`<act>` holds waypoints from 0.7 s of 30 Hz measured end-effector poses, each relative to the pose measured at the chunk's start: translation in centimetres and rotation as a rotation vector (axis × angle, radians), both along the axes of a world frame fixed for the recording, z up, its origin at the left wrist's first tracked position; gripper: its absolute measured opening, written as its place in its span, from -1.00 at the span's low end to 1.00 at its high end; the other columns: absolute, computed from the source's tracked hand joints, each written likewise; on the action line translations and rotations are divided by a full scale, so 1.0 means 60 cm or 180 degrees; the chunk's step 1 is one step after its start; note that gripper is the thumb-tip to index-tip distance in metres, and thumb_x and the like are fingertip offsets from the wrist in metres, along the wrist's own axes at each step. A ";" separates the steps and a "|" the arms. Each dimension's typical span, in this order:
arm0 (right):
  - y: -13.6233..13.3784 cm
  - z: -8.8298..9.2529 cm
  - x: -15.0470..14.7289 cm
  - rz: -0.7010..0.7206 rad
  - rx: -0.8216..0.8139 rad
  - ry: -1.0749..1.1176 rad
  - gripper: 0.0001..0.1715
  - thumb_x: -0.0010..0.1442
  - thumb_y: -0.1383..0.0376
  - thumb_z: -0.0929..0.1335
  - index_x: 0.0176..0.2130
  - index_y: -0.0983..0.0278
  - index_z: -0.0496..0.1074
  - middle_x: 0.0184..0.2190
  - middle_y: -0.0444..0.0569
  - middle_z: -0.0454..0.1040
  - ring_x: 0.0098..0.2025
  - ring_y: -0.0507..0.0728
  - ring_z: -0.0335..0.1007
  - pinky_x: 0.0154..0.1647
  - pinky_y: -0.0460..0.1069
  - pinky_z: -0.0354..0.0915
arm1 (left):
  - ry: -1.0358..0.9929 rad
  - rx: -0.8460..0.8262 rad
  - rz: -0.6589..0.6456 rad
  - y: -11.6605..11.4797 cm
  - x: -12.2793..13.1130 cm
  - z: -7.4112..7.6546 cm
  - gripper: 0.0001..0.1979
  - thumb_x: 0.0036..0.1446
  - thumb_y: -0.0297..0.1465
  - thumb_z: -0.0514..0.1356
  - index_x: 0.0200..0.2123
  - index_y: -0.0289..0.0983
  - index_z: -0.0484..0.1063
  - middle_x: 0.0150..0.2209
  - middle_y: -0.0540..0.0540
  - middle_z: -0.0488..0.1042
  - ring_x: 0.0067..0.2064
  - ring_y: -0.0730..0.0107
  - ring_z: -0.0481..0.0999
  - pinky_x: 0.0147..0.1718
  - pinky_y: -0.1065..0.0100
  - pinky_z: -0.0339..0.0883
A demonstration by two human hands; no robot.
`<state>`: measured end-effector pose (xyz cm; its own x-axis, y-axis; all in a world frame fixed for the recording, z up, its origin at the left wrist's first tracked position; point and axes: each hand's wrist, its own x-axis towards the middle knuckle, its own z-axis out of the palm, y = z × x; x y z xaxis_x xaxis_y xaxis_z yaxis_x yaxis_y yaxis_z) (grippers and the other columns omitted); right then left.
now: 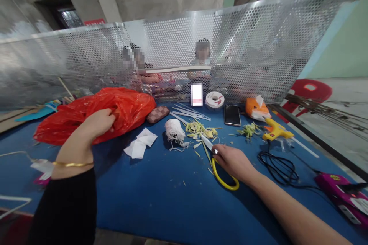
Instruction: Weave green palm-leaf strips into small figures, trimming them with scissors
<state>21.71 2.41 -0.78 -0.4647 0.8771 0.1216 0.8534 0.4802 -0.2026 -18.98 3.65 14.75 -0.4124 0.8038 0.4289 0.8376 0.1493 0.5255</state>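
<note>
Red plastic bag point(115, 113): lying crumpled at the far left of the blue table point(161, 206), puffed up and slumping away from the person. The thin film is sagging wherever nothing is holding it.
Left hand point(97, 122): closing in a fist on a gathered fold at the bag's near edge. The fingers are pressing together and curling into the plastic, likely because slack film gives nothing firmer to grip. A gold bangle point(73, 164) is sitting on the wrist above a black sleeve.
Yellow-handled scissors point(214, 164): lying flat on the table at centre right, blades pointing away from the body and one handle loop showing by the wrist.
Right hand point(232, 160): lying palm down over the scissors, fingers together and curling onto the handles, one fingertip pressing near the pivot. Whether a finger is passing through a loop cannot be told.
Between the hands: white folded pieces point(140, 143) and a bundle of white thread point(175, 132).
By the blade tips: a pile of green-yellow leaf trimmings point(198, 127), scattering where they fell.
Further back: a checkered pouch point(158, 114), a tape roll point(215, 100) and a phone point(232, 115), all lying clear of the hands.
Right side: a yellow glue gun point(276, 132), its black cord point(277, 166) coiling towards the table edge.
Far edge: a perforated metal screen point(258, 46), with other people sitting behind it.
</note>
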 end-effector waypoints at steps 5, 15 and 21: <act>-0.004 0.004 0.000 0.0054 0.0010 -0.0022 -0.80 0.29 0.34 0.23 -0.11 0.25 0.37 -0.23 0.00 0.55 -0.26 0.15 0.48 -0.37 -0.05 0.14 | -0.1121 -0.0110 0.0031 -0.116 -0.005 -0.012 -0.63 0.08 -0.32 0.15 -0.02 -0.20 0.48 -0.62 0.03 0.42 -0.61 0.40 0.35 -0.70 0.46 0.17; -0.007 0.005 -0.001 0.0069 0.0011 -0.0050 -0.81 0.28 0.32 0.23 -0.11 0.25 0.36 -0.23 0.01 0.54 -0.27 0.16 0.48 -0.40 -0.05 0.13 | -0.2049 0.1290 0.0296 -0.284 0.056 -0.075 -0.64 -0.09 -0.33 0.28 -0.16 0.07 0.58 -0.54 0.03 0.49 -0.60 0.41 0.36 -0.78 0.44 0.16; -0.006 0.004 -0.001 0.0102 -0.0018 -0.0067 -0.82 0.28 0.33 0.22 -0.14 0.25 0.36 -0.23 0.02 0.53 -0.28 0.16 0.47 -0.40 -0.04 0.12 | -0.2169 0.1655 0.0399 -0.308 0.116 -0.063 -0.65 -0.09 -0.36 0.20 -0.23 0.16 0.59 -0.45 0.06 0.49 -0.63 0.44 0.28 -0.77 0.34 0.01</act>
<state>21.67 2.07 -0.56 -0.4951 0.8623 0.1067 0.8416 0.5064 -0.1875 -12.00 -14.82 11.00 -0.7856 0.5056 0.3567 0.3087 -0.1793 0.9341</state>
